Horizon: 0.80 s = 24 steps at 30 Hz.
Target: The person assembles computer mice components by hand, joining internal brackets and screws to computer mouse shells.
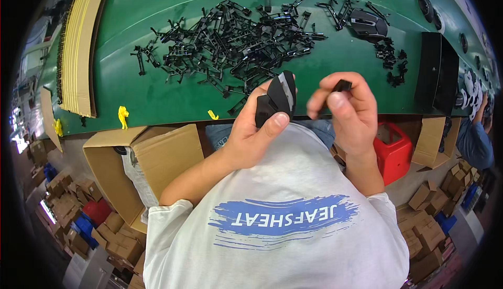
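Note:
My left hand point(247, 138) is closed around a black computer mouse shell point(277, 100) with a grey strip along its side, tilted upright over the table's near edge. To its right, my raised right hand point(352, 112) pinches a small black plastic piece point(342, 85) between thumb and fingers; the other fingertips are blurred. A gap separates the two hands. Beyond them lies a large loose pile of black plastic frame-like parts point(236, 40) on the green table point(173, 92). Another black mouse shell point(369, 24) rests at the pile's far right, with a cluster of smaller black pieces point(390, 61) nearer to me.
Stacked cardboard sheets with yellow edges point(81, 42) stand at the left. A black box point(436, 71) is on the right. An opened carton point(115, 168) and a red stool point(392, 153) flank me below the table edge. Another person's arm point(478, 134) shows at far right.

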{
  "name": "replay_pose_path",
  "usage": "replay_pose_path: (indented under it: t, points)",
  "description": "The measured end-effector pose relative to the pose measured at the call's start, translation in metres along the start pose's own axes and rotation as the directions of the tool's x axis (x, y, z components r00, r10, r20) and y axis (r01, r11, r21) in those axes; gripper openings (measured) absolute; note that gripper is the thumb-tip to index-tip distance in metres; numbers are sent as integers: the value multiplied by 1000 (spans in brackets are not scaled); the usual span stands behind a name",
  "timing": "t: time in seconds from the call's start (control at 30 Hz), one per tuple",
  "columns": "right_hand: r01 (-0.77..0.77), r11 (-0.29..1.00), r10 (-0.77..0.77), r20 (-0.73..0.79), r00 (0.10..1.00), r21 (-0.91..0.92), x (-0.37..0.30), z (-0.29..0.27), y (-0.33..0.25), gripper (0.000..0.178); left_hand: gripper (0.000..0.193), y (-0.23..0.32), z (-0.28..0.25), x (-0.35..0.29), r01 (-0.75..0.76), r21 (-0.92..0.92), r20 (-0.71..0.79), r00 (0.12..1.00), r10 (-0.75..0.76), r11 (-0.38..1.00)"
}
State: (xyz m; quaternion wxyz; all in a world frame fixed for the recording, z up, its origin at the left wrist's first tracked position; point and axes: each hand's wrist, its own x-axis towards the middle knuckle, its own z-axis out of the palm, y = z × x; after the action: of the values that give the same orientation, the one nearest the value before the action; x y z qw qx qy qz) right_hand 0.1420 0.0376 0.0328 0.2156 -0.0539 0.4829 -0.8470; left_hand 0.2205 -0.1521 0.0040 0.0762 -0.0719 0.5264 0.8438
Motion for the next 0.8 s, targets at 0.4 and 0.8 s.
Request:
replay_pose_path:
  t: [0.4, 0.8]
  points:
    - [459, 425, -341, 331, 880, -781, 7, 13, 17, 42, 46, -17, -24, 5, -419, 511, 288, 906, 309, 751]
    - [413, 397, -256, 334, 907, -819, -6, 13, 31, 58, 54, -16, -8, -6, -72, 83, 66, 996, 66, 994]
